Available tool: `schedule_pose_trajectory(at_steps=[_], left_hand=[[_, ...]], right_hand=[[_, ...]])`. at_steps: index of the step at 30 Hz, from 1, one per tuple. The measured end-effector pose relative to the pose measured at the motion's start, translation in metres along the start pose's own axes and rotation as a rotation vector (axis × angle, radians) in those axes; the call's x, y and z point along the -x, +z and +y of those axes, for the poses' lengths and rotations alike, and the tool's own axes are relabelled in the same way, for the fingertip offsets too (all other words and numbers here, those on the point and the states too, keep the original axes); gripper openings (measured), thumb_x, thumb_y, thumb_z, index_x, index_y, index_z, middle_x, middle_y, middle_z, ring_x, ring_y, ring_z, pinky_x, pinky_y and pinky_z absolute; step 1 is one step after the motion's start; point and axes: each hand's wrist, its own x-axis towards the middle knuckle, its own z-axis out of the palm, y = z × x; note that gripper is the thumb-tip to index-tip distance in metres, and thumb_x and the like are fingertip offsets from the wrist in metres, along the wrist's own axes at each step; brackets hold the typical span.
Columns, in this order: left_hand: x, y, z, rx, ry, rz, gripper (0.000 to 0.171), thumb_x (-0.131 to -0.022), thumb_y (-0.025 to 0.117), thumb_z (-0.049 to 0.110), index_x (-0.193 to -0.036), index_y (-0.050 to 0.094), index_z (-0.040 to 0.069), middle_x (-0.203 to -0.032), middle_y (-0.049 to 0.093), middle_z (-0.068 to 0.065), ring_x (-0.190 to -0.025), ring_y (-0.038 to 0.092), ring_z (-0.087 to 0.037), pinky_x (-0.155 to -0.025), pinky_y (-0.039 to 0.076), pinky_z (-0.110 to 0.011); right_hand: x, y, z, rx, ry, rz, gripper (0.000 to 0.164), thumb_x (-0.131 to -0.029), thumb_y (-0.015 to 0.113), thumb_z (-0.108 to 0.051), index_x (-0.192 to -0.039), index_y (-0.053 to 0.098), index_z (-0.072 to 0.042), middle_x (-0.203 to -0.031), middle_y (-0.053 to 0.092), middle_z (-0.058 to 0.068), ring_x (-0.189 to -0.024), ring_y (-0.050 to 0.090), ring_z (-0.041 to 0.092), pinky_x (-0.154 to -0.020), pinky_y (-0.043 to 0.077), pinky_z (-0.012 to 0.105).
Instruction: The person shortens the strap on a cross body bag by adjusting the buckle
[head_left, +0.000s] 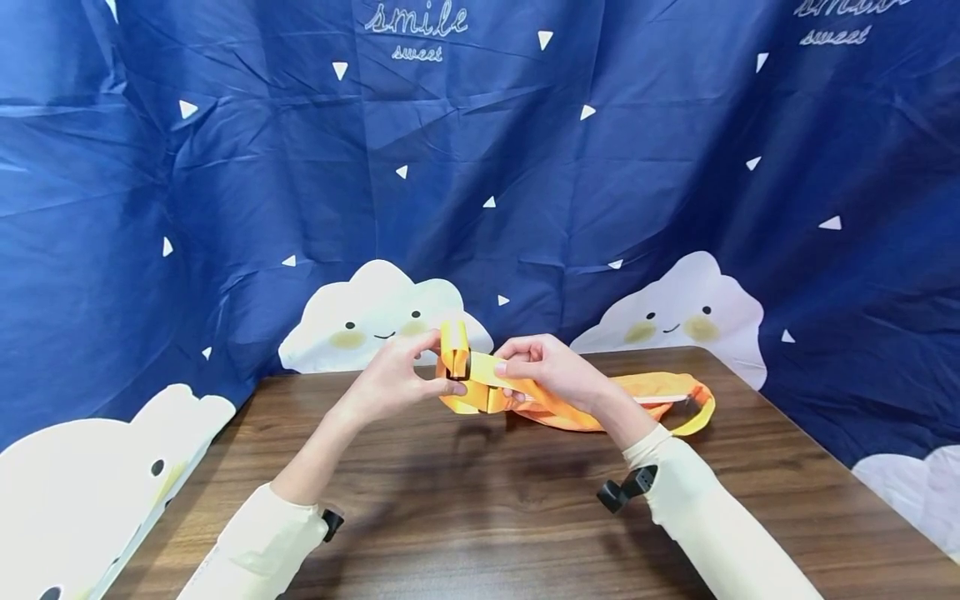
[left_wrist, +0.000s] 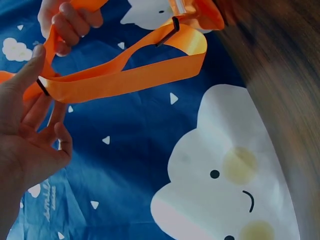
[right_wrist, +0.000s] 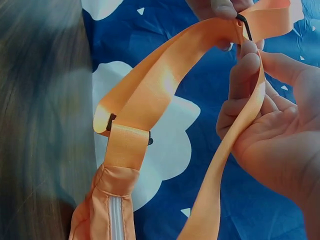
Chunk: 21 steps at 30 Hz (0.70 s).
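An orange bag (head_left: 652, 385) with a white zipper (right_wrist: 116, 217) lies on the table, partly behind the right forearm. Its flat orange strap (right_wrist: 165, 82) rises from a black ring (right_wrist: 112, 122) at the bag's end. My left hand (head_left: 396, 377) pinches the strap at a black slider buckle (right_wrist: 245, 26), thumb on one side and fingers on the other. A short strap loop stands up above that hand. Just to the right, my right hand (head_left: 553, 373) pinches the strap between thumb and fingers close to the slider. One strap length hangs down past the right palm.
Both hands are above the brown wooden table (head_left: 450, 517), towards its far edge. Behind it hangs a blue curtain (head_left: 480, 167) with white clouds and triangles. Black straps, such as the wrist mount (head_left: 628, 488), sit on both cream sleeves (head_left: 705, 508).
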Motion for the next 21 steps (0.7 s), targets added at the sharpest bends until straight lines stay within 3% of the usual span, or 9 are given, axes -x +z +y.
schedule_pose_trajectory(at_steps=[7, 21], left_hand=[[0.0, 0.006, 0.0, 0.02, 0.022, -0.024, 0.042, -0.073, 0.095, 0.027, -0.105, 0.07, 0.016, -0.093, 0.067, 0.011, -0.092, 0.062, -0.009, -0.087, 0.051, -0.037], [-0.001, 0.018, -0.002, 0.035, 0.069, -0.051, 0.042, -0.073, 0.095, 0.026, -0.105, 0.068, 0.018, -0.093, 0.065, 0.014, -0.088, 0.061, -0.013, -0.084, 0.05, -0.031]], right_hand=[[0.001, 0.001, 0.001, -0.046, 0.004, -0.042, 0.028, -0.096, 0.072, -0.015, -0.111, 0.063, 0.008, -0.075, 0.06, 0.019, -0.058, 0.054, 0.025, -0.049, 0.046, 0.028], [-0.002, 0.012, 0.005, -0.026, 0.009, -0.005, 0.027, -0.095, 0.074, -0.017, -0.104, 0.065, 0.007, -0.071, 0.057, 0.016, -0.058, 0.049, 0.027, -0.049, 0.042, 0.029]])
